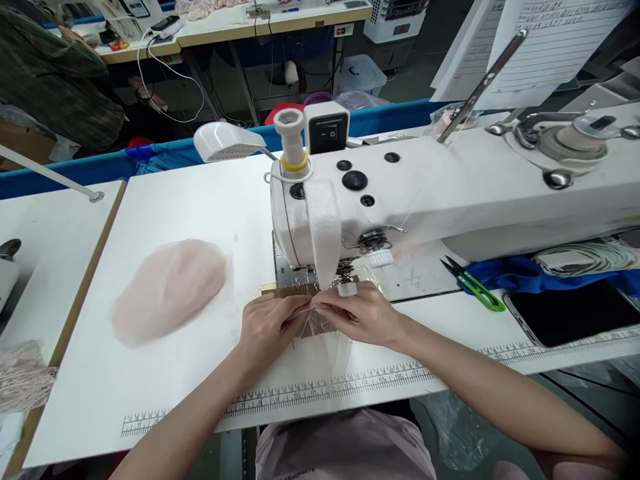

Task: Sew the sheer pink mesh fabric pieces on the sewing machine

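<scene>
My left hand (267, 328) and my right hand (364, 315) meet just in front of the sewing machine (415, 190), close to its needle area. Thumbs and fingers of both are pinched on a thin, sheer piece of fabric (334, 353), which hangs down toward the table's front edge and is hard to make out. Clear plastic or tape lies over the machine's plate (287, 272) around the fingers. The needle itself is hidden behind the machine head and my right hand. To the left, a pale pink oval of sheer fabric (170, 291) lies flat on the white table.
Green thread snips (480, 290), a phone (575, 312) and a blue cloth (520, 275) lie at the right. A printed ruler (295, 395) runs along the front edge. Papers (540, 50) hang above the machine. Another person (55, 80) is at the upper left.
</scene>
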`<state>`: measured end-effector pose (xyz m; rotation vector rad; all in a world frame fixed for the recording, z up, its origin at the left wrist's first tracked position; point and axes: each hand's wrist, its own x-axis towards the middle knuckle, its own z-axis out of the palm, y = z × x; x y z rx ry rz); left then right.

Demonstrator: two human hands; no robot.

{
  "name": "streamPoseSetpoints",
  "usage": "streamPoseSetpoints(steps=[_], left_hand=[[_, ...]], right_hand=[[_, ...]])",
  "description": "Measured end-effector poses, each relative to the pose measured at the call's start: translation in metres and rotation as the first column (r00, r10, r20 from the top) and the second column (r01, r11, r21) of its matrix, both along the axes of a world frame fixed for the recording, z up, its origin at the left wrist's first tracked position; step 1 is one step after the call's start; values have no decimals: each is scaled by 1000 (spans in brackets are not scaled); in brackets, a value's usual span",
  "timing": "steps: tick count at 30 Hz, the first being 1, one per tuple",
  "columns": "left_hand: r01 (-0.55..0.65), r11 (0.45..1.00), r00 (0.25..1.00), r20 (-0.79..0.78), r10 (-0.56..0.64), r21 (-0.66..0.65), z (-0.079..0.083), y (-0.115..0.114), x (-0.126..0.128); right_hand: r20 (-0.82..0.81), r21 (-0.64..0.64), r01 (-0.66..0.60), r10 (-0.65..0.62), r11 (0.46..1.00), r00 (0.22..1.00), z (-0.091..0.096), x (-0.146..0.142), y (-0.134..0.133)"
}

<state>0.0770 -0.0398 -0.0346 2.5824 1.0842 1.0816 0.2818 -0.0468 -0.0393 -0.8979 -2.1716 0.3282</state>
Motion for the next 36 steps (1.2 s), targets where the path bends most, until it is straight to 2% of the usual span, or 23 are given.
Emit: streamPoseSetpoints(steps=[2,5,9,14,17,19,21,24,27,29,33,36], left_hand=[[5,1000,1000,-5,-5,12,1,0,0],[45,999,999,6,-46,23,2,0,1],[73,996,997,30,-74,54,2,-1,2],[61,998,997,41,-62,31,5,-5,3],[42,994,998,55,-37,-103,6,-6,4],[1,974,1000,13,2,-228,3,-6,5],[-72,949,996,-64,55,-308,-2,-5,5],[-171,932,979,-161,125,-319,-9,-2,6],[-250,933,956,-220,195,-260,-10,1,7],[-266,955,942,-247,227,-134,-8,1,9],[-166,972,933,-293,209,166,-4,-6,13],[-80,966,925,-343,164,247,-4,-13,16]], right_hand=[[7,46,-8,8,999,1000,-1,1,0],[-14,190,-10,13,982,1000,-4,3,0],[37,402,-63,52,914,998,-3,8,0],[110,470,-140,99,871,989,5,13,0],[76,400,-115,92,909,993,5,13,0],[19,238,-91,89,967,996,4,12,2],[-13,16,-49,49,999,999,1,9,4],[47,-232,116,-108,966,993,-4,3,9],[137,-281,263,-233,923,963,-8,0,14],[175,-266,314,-275,911,945,-8,-1,17],[171,-259,338,-301,905,938,-4,-2,20],[146,-254,338,-309,906,940,-2,-3,21]])
